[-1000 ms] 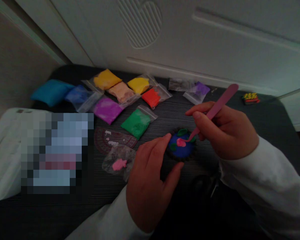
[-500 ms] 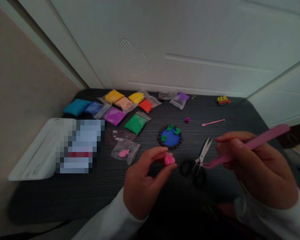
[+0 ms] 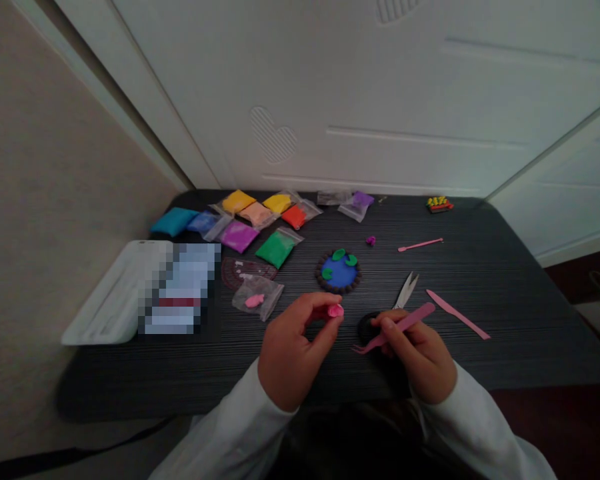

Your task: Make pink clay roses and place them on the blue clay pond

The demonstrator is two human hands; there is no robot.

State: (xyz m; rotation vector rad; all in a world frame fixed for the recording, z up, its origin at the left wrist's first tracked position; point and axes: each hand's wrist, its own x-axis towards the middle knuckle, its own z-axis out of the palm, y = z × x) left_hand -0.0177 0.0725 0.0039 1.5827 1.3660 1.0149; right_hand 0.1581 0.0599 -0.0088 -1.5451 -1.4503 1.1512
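Between thumb and fingertips, my left hand [image 3: 297, 347] pinches a small pink clay rose [image 3: 335, 311]. My right hand [image 3: 420, 353] grips pink tweezers [image 3: 409, 319], their bent tips pointing left, low and a little apart from the rose. Scissors [image 3: 405, 291] with black handles lie beneath the right hand, which hides part of them. Just beyond the left hand sits a round blue clay pond [image 3: 339, 275] with a dark pebbled rim and green leaves [image 3: 351, 260] on it.
Bags of coloured clay, among them a green one [image 3: 279, 248], lie at the back left. A white tray [image 3: 115, 293] stands at far left. On the right are a pink clay knife [image 3: 457, 313], a thin pink tool [image 3: 420, 245] and a small yellow-flowered piece [image 3: 439, 204].
My right hand has come left and inward with the tweezers, now over the scissors' handles. The pink knife has come into sight. My left hand still holds the rose; the camera view has shifted.
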